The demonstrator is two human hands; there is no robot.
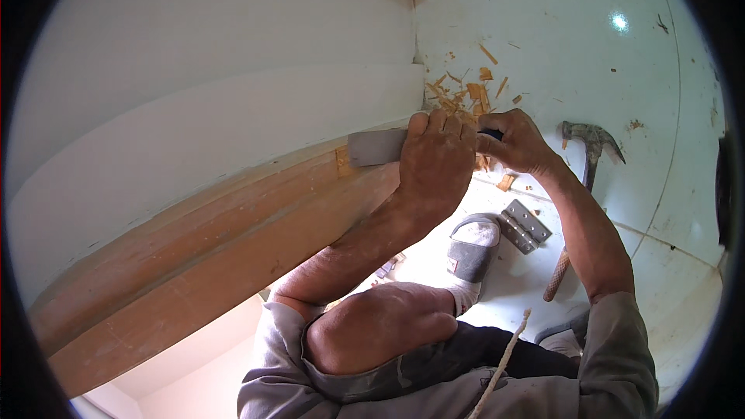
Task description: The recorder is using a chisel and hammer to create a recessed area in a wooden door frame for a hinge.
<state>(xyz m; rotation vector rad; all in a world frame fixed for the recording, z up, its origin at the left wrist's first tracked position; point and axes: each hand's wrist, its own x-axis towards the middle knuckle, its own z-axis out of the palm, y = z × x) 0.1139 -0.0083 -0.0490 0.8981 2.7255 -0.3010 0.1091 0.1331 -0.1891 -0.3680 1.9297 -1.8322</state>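
A chisel with a wide grey blade (376, 147) lies along the edge of a brown wooden door frame (256, 206). Its tip meets a pale, freshly cut patch (342, 161) in the wood. My left hand (438, 163) is closed over the blade and presses it against the frame. Just to the right, my right hand (516, 140) grips the black handle, most of which its fingers hide. Wood chips (475, 93) are scattered on the floor beyond both hands.
A claw hammer (591, 140) lies on the white tiled floor to the right, partly behind my right forearm. Near my foot (473, 252) rests a metal hinge (525, 226). A white wall (233, 46) runs along the frame's far side. A pale cord (504, 361) hangs at my waist.
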